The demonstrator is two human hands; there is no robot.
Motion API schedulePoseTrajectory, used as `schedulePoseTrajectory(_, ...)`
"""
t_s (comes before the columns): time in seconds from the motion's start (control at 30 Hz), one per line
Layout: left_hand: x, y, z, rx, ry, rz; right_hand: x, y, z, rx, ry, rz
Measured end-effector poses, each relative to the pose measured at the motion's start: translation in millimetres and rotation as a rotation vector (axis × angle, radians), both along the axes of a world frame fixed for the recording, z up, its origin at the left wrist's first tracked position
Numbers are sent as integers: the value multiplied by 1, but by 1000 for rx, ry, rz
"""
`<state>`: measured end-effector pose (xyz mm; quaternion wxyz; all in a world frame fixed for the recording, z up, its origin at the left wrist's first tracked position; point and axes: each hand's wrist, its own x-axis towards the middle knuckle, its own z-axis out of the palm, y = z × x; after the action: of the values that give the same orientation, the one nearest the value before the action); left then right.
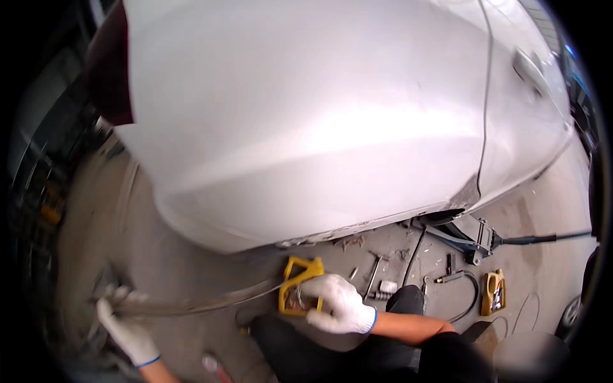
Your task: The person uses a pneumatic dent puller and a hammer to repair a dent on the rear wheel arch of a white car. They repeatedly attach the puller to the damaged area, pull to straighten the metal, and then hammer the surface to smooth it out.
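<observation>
White knit gloves with blue cuffs cover both of my hands. At the lower left, my left hand point(131, 329) is closed around the near end of a long, curved, grey-brown strip point(191, 307), partly smeared by motion. The strip runs rightward to a cut-open yellow jug point(285, 305) holding small brownish parts. Over the right side of the jug is my right hand point(341, 303), its thumb and fingers apart. Its fingertips reach over the jug's contents, and I make out nothing gripped in them.
A silver-white car body point(306, 127) fills the space ahead. Under its right side stands a floor jack point(463, 239) with a long handle. A ratchet-like tool point(374, 274), a black hose point(476, 293) and a gold-yellow jug point(493, 292) lie or stand on the floor. My dark-trousered knees are close below.
</observation>
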<state>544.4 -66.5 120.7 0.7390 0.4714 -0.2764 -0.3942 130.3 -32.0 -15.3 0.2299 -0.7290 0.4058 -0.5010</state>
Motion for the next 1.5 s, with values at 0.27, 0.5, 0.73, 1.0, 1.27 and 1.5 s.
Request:
schedulePoseTrajectory(0.27, -160, 60, -4, 252, 624, -417, -105, 175, -48, 1293, -838, -976)
schedulePoseTrajectory(0.5, -263, 78, 70, 565, 790, -299, -240, 246, 58, 1230, -1540, -928)
schedulePoseTrajectory(0.73, -314, 71, 32, 608, 869, -500, -299, 256, 118, 773, -1842, -815)
schedulePoseTrajectory(1.0, -321, 27, 9, 748, 856, -555, -298, 214, 142, 691, -1907, -921)
schedulePoseTrajectory(1.27, -331, 16, -34, 734, 995, -692, -313, 205, 169, 660, -1665, -956)
schedulePoseTrajectory(1.5, -343, 20, -34, 734, 1020, -625, -346, 191, 144, 705, -1643, -895)
